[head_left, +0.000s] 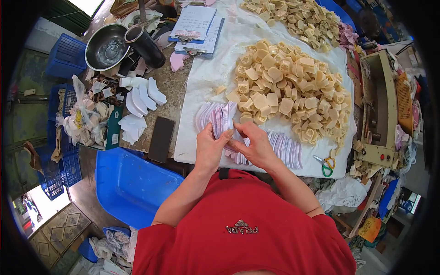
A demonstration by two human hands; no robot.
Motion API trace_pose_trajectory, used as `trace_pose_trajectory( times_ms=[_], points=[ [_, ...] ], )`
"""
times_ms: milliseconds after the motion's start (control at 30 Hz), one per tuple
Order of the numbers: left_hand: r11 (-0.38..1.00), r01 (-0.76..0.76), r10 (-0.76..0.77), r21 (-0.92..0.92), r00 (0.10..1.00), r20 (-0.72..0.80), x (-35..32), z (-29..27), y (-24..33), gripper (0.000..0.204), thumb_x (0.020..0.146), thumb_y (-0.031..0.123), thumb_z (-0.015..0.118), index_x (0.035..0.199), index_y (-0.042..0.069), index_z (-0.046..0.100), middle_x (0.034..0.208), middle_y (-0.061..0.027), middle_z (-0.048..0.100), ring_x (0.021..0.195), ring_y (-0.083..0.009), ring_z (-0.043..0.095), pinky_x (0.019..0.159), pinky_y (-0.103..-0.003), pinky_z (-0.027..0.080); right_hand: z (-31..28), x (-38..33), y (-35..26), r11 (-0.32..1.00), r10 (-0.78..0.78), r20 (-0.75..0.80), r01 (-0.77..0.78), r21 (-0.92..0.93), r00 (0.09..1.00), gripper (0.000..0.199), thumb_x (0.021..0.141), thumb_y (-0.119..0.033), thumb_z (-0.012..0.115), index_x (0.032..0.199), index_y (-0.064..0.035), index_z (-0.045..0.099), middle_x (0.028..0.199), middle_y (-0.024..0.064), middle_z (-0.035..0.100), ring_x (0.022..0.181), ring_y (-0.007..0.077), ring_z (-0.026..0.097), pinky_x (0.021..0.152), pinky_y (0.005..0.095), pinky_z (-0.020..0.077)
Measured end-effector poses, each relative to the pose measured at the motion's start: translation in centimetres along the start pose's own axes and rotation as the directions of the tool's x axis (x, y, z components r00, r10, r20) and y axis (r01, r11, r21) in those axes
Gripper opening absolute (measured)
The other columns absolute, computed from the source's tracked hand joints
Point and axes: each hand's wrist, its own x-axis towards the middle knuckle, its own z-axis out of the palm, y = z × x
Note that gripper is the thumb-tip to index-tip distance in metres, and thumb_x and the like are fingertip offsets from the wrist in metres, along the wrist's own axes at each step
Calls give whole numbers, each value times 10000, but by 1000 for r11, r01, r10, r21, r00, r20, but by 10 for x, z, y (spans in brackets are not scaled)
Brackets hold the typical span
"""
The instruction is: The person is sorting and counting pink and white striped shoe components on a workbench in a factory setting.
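Observation:
My left hand and my right hand meet over a fanned row of thin pale pink and lilac sheets on a white cloth. Both hands pinch one sheet between their fingertips, just above the row. More of the same sheets lie overlapped to the right of my right hand. A large heap of cream-coloured moulded pieces sits right behind the hands.
A second cream heap lies farther back. Small green and yellow scissors rest at the cloth's right edge. A black phone, white cut pieces, a steel bowl, clipboards, a blue tub and a machine surround the work.

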Motion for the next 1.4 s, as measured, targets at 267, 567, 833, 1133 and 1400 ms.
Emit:
trace_pose_trajectory(
  times_ms=[267,567,833,1133,1400],
  points=[
    [981,147,-136,-124,986,98,-3,-1,1,229,874,12,519,1095,-35,480,1004,-88,582,882,-125,561,774,-273,476,1,0,1,994,48,0,-48,-101,999,310,763,-133,594,1027,24,548,880,171,562,799,344,552,697,363,456],
    [941,188,-193,-283,981,10,8,-43,9,323,881,4,369,1196,-47,418,1120,-193,550,1022,-298,576,867,-419,488,12,5,59,785,449,-148,-310,537,881,256,863,-147,506,1058,19,509,838,149,543,762,249,562,684,328,444],
    [994,95,-90,55,991,-97,1,-46,4,386,817,-53,433,1190,-61,335,1086,-202,559,958,-271,607,862,-370,478,72,29,84,966,228,-302,-255,-50,926,448,859,-253,536,1174,53,448,984,280,529,943,419,507,837,437,404],
    [804,-184,233,565,972,-15,-2,-51,2,270,750,-58,471,1017,-28,507,1025,-140,587,982,-221,578,852,-307,436,58,21,88,938,72,-193,-132,-322,979,367,861,-296,525,935,63,558,937,246,558,874,369,538,757,420,423],
    [20,-732,537,681,582,610,0,-38,-5,294,741,-27,559,1031,12,533,1104,-120,559,1114,-291,504,972,-428,348,9,6,-11,503,305,471,-560,658,828,318,914,-206,527,1129,24,490,917,72,588,786,133,560,627,259,478]
  ],
)
